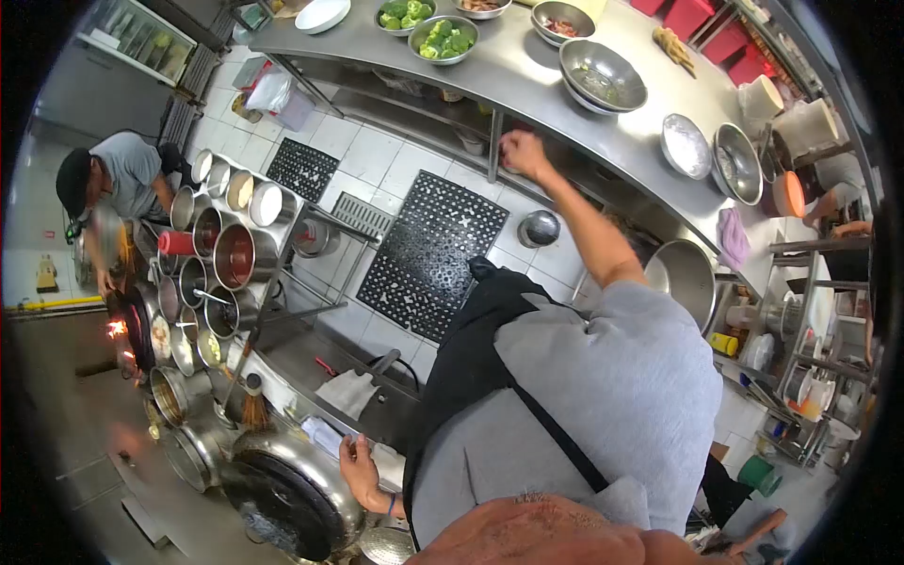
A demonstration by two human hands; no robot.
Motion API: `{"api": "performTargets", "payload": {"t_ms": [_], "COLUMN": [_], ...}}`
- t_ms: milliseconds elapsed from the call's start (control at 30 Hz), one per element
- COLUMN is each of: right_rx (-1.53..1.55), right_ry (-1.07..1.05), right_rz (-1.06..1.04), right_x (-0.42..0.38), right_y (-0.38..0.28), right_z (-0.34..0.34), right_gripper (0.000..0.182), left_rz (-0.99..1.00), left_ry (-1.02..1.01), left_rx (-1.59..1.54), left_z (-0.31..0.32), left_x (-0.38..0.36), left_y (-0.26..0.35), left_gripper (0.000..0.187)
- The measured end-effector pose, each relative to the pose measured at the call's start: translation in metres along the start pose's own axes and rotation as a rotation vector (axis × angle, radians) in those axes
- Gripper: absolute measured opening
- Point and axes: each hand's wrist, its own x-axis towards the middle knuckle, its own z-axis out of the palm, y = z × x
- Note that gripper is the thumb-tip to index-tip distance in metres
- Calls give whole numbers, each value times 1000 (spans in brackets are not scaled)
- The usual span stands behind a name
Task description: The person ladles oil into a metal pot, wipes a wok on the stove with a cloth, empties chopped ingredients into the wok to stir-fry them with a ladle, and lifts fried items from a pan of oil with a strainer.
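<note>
My right hand is stretched out at the front edge of the steel worktable, near a table leg. Its fingers are curled in, and whatever they may hold is hidden. Low by the stove, my left hand has its fingers apart and nothing in them. A pale, bottle-like object lies close to its fingertips. Beside that hand sits a large blackened wok. Above the worktable's edge, past my right hand, stand a steel bowl with some residue and bowls of broccoli.
Across the stove, a co-worker leans over a flaming burner. Several steel pots crowd the rack between us. Black rubber mats cover part of the tiled floor, with a round steel object beside them. A large pot stands behind my right shoulder.
</note>
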Motion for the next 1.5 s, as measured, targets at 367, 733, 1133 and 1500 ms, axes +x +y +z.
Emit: {"api": "performTargets", "payload": {"t_ms": [367, 733, 1133, 1500], "right_rx": [224, -128, 34, 43], "right_ry": [488, 762, 262, -918], "right_rz": [470, 32, -292, -650], "right_x": [282, 252, 142, -63], "right_y": [-10, -8, -127, -234], "right_z": [-107, -85, -58, 117], "right_gripper": [71, 23, 15, 22], "left_rz": [192, 261, 612, -16], "left_ry": [15, -148, 135, -11], "left_rx": [232, 297, 17, -989], "left_z": [31, 83, 162, 128], "left_x": [45, 64, 47, 72], "left_y": [124, 191, 250, 152], "left_gripper": [54, 51, 23, 29]}}
